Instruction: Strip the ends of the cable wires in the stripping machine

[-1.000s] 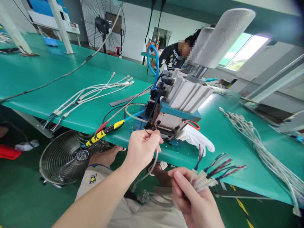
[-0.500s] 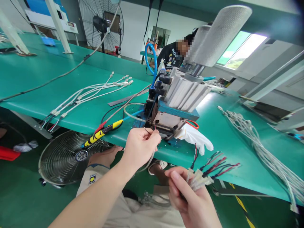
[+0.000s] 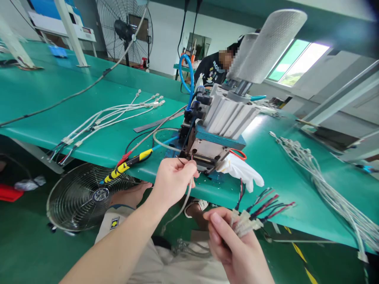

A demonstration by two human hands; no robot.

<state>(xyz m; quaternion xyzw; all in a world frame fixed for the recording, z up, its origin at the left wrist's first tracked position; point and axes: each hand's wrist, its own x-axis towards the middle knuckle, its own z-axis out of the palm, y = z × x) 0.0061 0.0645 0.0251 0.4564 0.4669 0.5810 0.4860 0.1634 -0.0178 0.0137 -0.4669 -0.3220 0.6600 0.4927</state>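
My left hand (image 3: 174, 179) is pinched tight, thumb against fingers, on a thin grey round cable (image 3: 186, 199) whose lower length hangs down in front of the green bench's near edge. Fine dark and reddish wire ends poke out beyond my fingertips, right at the front of a silver metal press with a blue plate (image 3: 220, 136); I cannot tell whether they touch it. My right hand (image 3: 237, 246), nearer and to the right, is curled around a bunch of milky-white cable ends with red and black wires (image 3: 244, 225), the wires fanning out to the far right.

Just right of the press's base lies a limp white glove (image 3: 242, 170). To the left, a rod wrapped in yellow and black tape (image 3: 121, 169) juts over the near edge of the green-topped bench (image 3: 74, 79). Farther left lies a loose group of white cables (image 3: 118, 110); well to the right, a thicker bundle of whitish cables (image 3: 319, 173). On the far side, a person in a black printed shirt (image 3: 210, 69) leans forward.
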